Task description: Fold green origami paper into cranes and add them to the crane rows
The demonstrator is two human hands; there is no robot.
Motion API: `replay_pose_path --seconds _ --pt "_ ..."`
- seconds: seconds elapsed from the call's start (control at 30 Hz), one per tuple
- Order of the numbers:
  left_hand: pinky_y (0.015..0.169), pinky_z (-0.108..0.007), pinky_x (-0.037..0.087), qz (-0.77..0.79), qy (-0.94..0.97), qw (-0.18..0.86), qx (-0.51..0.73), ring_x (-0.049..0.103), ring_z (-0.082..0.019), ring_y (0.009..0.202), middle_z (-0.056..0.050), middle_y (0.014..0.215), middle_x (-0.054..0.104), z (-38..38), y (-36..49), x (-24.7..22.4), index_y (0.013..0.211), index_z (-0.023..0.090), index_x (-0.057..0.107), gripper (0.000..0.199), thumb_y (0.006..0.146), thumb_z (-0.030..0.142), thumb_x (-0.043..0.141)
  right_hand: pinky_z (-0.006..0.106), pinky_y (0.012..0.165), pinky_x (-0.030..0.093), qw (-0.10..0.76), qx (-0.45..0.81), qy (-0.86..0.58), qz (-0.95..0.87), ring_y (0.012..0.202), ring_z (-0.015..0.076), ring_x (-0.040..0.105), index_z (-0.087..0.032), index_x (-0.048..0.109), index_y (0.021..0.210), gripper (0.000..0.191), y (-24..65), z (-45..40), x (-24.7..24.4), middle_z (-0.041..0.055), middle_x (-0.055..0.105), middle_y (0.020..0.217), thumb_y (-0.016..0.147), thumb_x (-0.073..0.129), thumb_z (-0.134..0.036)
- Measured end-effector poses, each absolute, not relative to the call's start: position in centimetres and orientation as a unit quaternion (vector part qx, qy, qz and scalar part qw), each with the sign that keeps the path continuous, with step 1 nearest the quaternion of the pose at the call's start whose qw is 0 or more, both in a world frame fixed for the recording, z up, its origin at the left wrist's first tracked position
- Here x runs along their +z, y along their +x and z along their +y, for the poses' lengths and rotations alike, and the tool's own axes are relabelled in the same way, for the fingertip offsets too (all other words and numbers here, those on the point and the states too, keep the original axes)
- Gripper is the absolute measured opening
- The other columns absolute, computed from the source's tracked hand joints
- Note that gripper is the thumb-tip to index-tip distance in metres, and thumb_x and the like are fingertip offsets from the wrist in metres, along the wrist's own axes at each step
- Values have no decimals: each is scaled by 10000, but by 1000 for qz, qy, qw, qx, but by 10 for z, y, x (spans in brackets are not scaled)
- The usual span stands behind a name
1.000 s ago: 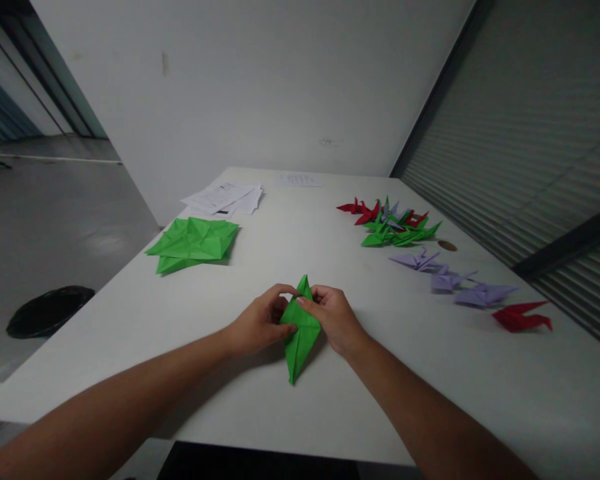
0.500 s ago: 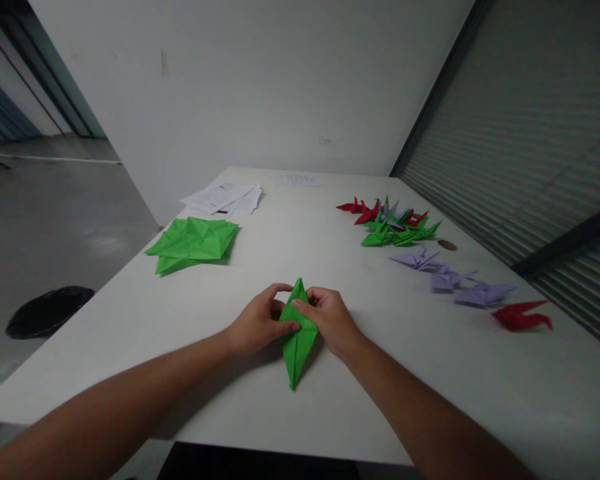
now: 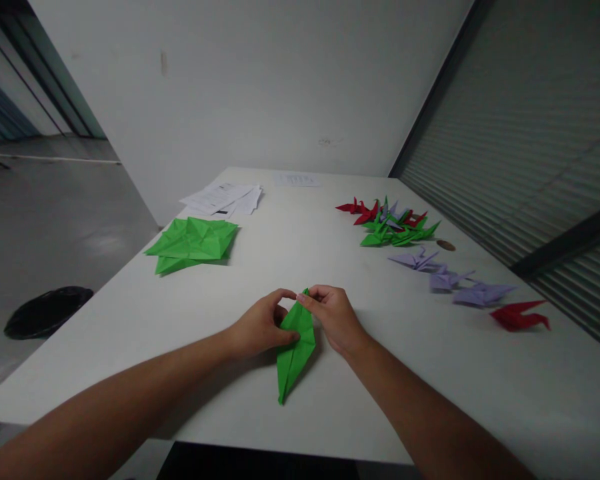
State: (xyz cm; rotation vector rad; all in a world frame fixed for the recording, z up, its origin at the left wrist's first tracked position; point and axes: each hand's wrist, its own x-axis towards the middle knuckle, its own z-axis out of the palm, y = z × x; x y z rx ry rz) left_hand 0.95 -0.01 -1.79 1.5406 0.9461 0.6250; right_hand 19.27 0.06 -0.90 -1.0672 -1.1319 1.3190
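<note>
A long diamond of folded green paper [image 3: 296, 347] is held between both hands over the white table [image 3: 220, 400], its lower tip pointing toward me. My left hand [image 3: 265, 321] grips its left side, with the thumb lying across the middle of the paper. The top tip is pinched between the thumb and fingers of my right hand [image 3: 334, 317]. Part of the paper's upper left edge is hidden behind my left fingers.
Creased green sheets [image 3: 195, 240] lie at the left, with printed papers [image 3: 223, 198] behind them. Folded green cranes [image 3: 400, 233] and red ones are piled back right; purple cranes [image 3: 445, 279] and a red crane [image 3: 519, 316] lie nearer. A black bin [image 3: 47, 313] stands left.
The green paper has tilted, its lower tip shifting left and toward me. My right hand has moved from the paper's upper middle to its top tip.
</note>
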Motion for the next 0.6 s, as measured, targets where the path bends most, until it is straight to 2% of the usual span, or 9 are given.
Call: replay_pose_path --seconds 0.23,0.6 --pt "506 -210 440 394 657 593 248 590 -127 588 37 733 639 -1 9 -17 1305 188 490 695 683 158 798 284 581 444 537 533 -468 -458 586 143 562 -176 723 659 316 196 3 -7 14 674 638 657 891 -444" --pt "491 -210 438 412 651 589 243 619 -150 597 17 737 661 -3 8 -21 1298 188 466 727 667 167 825 265 566 426 587 512 -471 -414 573 125 545 -160 718 661 315 204 9 -7 -7 638 602 640 914 -406"
